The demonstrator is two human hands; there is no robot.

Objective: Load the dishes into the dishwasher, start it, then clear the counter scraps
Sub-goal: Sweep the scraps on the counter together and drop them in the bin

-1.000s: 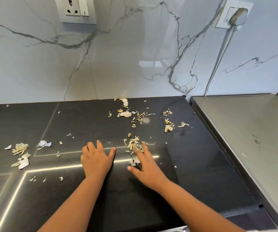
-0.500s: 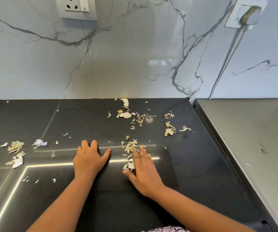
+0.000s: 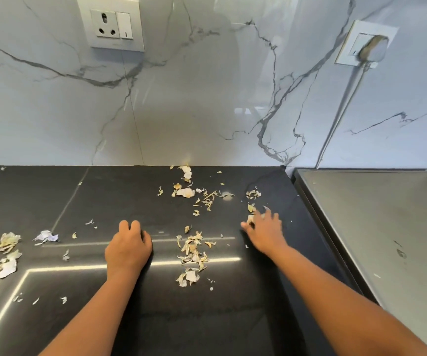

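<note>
The pale, dry, papery vegetable-peel scraps [image 3: 193, 255] lay scattered over the matte black stone counter [image 3: 233, 317]. The densest strip ran front to back at the counter's middle, between the two hands. A second cluster [image 3: 197, 194] lay farther back, reaching the foot of the wall. A third group [image 3: 4, 253] lay near the left edge, with small flecks around it. A few pieces [image 3: 253, 199] lay toward the right rear corner.

The right hand [image 3: 266, 232] was reaching to those right-rear pieces, palm down on the counter, fingers extended and slightly apart; it was motion-blurred, and a light scrap lay just at its fingertips, though whether it was pinched could not be told. The left hand [image 3: 127, 249] rested on the counter left of the middle strip, knuckles up and fingers curled under; nothing could be seen held in it.

A grey brushed-metal surface [image 3: 387, 240] adjoined the counter on the right. Behind stood a white grey-veined marble backsplash [image 3: 207, 98], bearing a white socket with switch [image 3: 112, 24] at upper left and a white plug with cord [image 3: 369, 47] at upper right.
</note>
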